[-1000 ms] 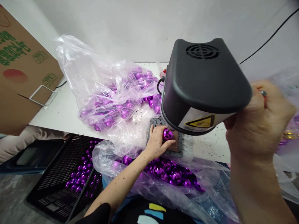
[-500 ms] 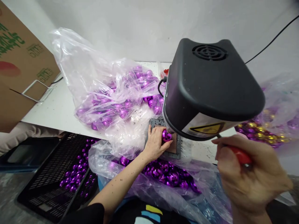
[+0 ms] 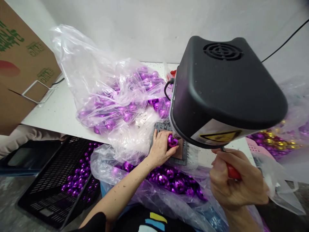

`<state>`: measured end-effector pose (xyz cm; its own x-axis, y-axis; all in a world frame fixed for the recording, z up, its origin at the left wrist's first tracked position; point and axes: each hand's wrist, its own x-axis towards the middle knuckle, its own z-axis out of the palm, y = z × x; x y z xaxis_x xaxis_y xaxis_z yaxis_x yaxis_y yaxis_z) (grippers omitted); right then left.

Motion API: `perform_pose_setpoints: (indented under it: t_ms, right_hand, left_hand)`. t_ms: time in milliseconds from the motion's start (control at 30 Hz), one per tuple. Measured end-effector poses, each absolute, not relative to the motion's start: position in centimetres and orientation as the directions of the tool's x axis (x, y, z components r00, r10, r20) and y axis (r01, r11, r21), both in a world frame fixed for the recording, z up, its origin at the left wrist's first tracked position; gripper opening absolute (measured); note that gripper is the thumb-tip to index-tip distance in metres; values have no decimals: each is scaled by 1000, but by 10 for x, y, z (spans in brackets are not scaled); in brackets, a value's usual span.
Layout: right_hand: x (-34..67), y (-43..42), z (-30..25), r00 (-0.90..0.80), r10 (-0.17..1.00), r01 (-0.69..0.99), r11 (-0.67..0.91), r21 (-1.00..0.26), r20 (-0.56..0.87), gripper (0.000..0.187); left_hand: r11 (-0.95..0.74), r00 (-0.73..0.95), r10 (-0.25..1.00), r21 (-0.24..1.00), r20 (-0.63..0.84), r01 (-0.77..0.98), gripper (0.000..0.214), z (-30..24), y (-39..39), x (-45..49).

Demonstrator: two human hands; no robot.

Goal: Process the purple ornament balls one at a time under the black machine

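My left hand [image 3: 160,146] pinches a shiny purple ball ornament [image 3: 172,140] on the grey base plate [image 3: 183,158] of a black machine [image 3: 224,93]. The upper side of the ball sits close under the machine's head; whether they touch is hidden. My right hand [image 3: 238,180] is wrapped round the red handle [image 3: 233,171] of a lever on the machine's right side. In front of the plate, an open plastic bag [image 3: 108,161] holds many mirror-faceted purple balls [image 3: 178,185].
A clear bag of purple balls [image 3: 106,109] covers the table's left half. At far left stands a cardboard box [image 3: 26,64]. Below lies a black crate [image 3: 43,193] with small purple balls. Gold and purple balls [image 3: 275,138] are bagged at right.
My right hand has moved left and slightly down with the red handle, and the machine's head looks lower and larger. My left hand stays on the ball.
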<state>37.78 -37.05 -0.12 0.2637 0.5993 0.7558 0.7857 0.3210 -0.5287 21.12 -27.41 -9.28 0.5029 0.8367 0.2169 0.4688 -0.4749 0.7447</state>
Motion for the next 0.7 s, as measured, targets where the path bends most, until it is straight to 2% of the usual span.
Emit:
perform_pose_setpoints:
  t_ms: [100, 233, 500, 700]
  right_hand:
    - [376, -369, -5, 302, 597, 769, 308, -560, 743, 23]
    - [370, -367, -7, 343, 593, 782, 249, -571, 728, 7]
    - [367, -361, -19, 352, 502, 828, 226, -513, 790, 8]
    - [373, -356, -42, 278, 615, 833, 229, -504, 738, 10]
  left_hand:
    - [-478, 503, 835, 745, 221, 465, 40, -95, -274, 211]
    - [-483, 505, 834, 737, 222, 473, 39, -97, -275, 212]
    - [-491, 513, 827, 739, 230, 461, 43, -97, -274, 211]
    - [-487, 512, 828, 743, 228, 459, 45, -97, -274, 210]
